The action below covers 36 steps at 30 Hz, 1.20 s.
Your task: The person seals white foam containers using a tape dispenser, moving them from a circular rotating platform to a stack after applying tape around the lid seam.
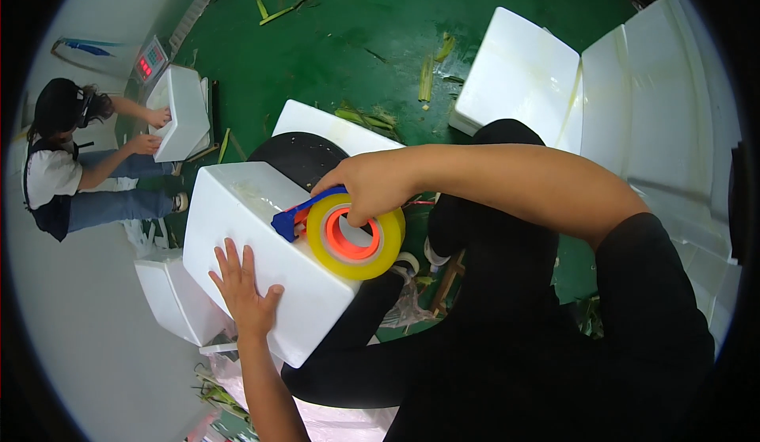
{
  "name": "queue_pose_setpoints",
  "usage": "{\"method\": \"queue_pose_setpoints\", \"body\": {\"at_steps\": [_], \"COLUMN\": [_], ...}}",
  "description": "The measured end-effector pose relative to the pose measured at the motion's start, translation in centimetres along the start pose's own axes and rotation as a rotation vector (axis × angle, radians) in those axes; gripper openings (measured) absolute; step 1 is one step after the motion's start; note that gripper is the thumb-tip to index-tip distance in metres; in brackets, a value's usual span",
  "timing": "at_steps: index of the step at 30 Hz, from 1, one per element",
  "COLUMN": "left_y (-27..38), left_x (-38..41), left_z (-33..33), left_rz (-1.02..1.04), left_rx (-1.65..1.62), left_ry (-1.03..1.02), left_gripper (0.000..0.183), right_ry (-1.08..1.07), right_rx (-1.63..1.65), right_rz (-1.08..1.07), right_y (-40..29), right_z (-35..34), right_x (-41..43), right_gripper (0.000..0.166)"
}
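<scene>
A white foam box (pixel 279 270) is tilted in front of me, close to my knees. My left hand (pixel 249 296) presses flat on its broad white face with the fingers spread. My right hand (pixel 371 183) grips a blue tape dispenser (pixel 286 223) carrying a large roll of yellow-edged tape (pixel 389 246) with an orange hub. The dispenser's head touches or nearly touches the box's upper edge. Clear tape (pixel 252 192) shows on the box's narrow side. Behind the box is a black round surface (pixel 303 148), partly covered by it.
At left a person (pixel 56 169) handles another foam box (pixel 189 112) beside a scale with a lit display (pixel 150 62). More white foam boxes stand at right (pixel 522 73) and lower left (pixel 172 293). Green husk scraps (pixel 426 76) litter the green floor (pixel 368 8).
</scene>
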<state>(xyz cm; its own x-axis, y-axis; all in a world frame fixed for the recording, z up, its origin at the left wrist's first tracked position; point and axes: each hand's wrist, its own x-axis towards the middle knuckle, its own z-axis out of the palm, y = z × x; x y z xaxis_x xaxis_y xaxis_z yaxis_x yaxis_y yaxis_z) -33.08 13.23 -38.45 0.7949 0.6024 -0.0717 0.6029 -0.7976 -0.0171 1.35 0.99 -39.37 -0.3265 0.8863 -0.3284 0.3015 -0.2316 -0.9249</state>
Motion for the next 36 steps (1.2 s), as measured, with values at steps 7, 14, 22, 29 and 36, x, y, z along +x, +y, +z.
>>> {"method": "queue_pose_setpoints", "body": {"at_steps": [7, 14, 22, 29, 36], "left_y": [0.8, 2.6, 5.5, 11.5, 8.2], "left_x": [0.1, 0.5, 1.1, 6.8, 0.9], "left_z": [-0.3, -0.3, 0.4, -0.1, -1.2], "left_rz": [-0.074, -0.19, -0.437, -1.119, 0.25], "left_rx": [-0.065, -0.035, -0.019, -0.421, 0.072], "left_ry": [-0.011, 0.0, -0.008, 0.236, -0.01], "left_gripper": [0.085, 0.083, 0.068, 0.065, 0.068], "right_ry": [-0.032, 0.321, 0.55, 1.029, 0.707], "right_rx": [0.148, 0.188, 0.444, 0.761, 0.503], "right_rz": [0.062, -0.064, 0.141, -0.041, 0.021], "right_y": [1.0, 5.1, 3.4, 5.9, 6.4], "right_z": [1.1, 8.3, 17.9, 19.7, 17.2], "right_x": [-4.1, -10.2, -14.4, -12.8, -12.6], "right_gripper": [0.069, 0.069, 0.073, 0.071, 0.068]}}
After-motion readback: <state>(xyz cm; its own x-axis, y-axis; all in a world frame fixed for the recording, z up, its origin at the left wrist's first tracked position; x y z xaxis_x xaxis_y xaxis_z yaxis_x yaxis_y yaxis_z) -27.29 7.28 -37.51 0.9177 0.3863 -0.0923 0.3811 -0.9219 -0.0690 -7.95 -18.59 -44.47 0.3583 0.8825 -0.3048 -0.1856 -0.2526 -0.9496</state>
